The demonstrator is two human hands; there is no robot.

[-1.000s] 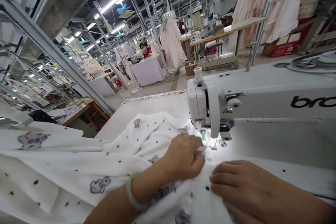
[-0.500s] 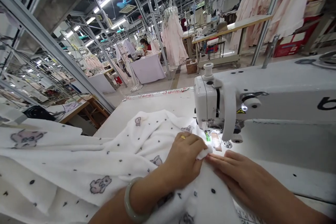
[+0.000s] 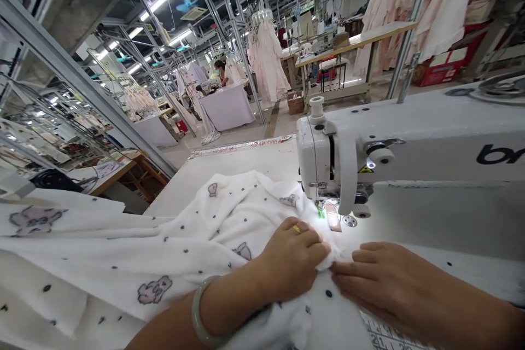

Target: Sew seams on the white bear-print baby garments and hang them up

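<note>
A white fleecy fabric (image 3: 229, 208) with small dark spots and printed pinkish-grey animals spreads across the sewing table. My left hand (image 3: 293, 257), with a ring and a pale bangle, is closed on a bunched fold of it, just in front of the sewing machine's (image 3: 322, 156) needle area. Close beside that fold lies my right hand (image 3: 377, 279), its fingers stretched out and the tips touching the fabric edge. The presser foot (image 3: 320, 209) has green parts and is lit by the machine lamp. My left fingertips partly hide the gripped fold.
A tan patch (image 3: 332, 216) lies on the machine bed right of the needle. Printed ruler markings (image 3: 385, 333) show at the front edge. A metal post (image 3: 94, 87) slants at left. Farther back are a person at a covered table (image 3: 227, 106) and hanging pink garments (image 3: 266, 57).
My hands and the gripped fold have come slightly toward me, away from the needle. My right thumb is farther from the fold. The whole view has shifted a little.
</note>
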